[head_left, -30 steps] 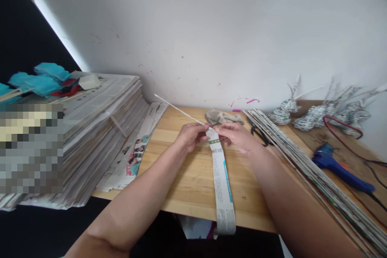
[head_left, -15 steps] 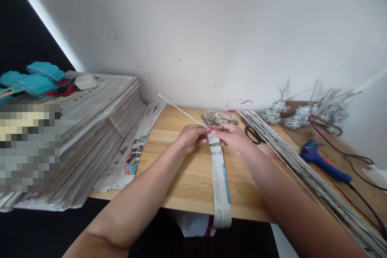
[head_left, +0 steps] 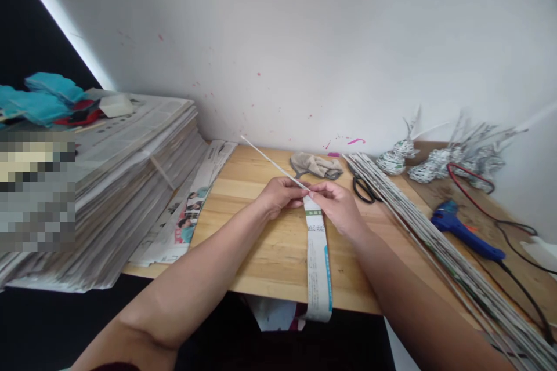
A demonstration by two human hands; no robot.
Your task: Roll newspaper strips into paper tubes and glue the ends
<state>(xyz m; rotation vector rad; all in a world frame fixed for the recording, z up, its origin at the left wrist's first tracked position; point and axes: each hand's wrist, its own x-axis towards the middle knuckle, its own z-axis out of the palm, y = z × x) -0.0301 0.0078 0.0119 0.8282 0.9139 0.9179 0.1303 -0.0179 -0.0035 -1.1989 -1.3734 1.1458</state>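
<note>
A newspaper strip [head_left: 317, 255] runs from my fingers toward me and droops over the table's front edge. Its far end is rolled into a thin paper stick [head_left: 272, 161] that points up and to the left. My left hand [head_left: 282, 197] is closed, pinching the rolled part from the left side. Close beside it, my right hand [head_left: 335, 203] pinches the same roll where the flat strip meets it. The fingertips of both hands nearly touch and partly hide the roll.
Left stands a tall newspaper stack [head_left: 161, 139]. A crumpled cloth [head_left: 317, 166] lies near the wall beside black-handled scissors [head_left: 364, 190]. On the right are a bundle of paper sticks [head_left: 418, 226], a blue glue gun [head_left: 467, 235] with its cord, and woven paper pieces [head_left: 395, 157].
The stick's free tip sits further right and the part sticking out looks shorter. Both hands have shifted slightly right, still pinching the roll. The whole view has tilted a little.
</note>
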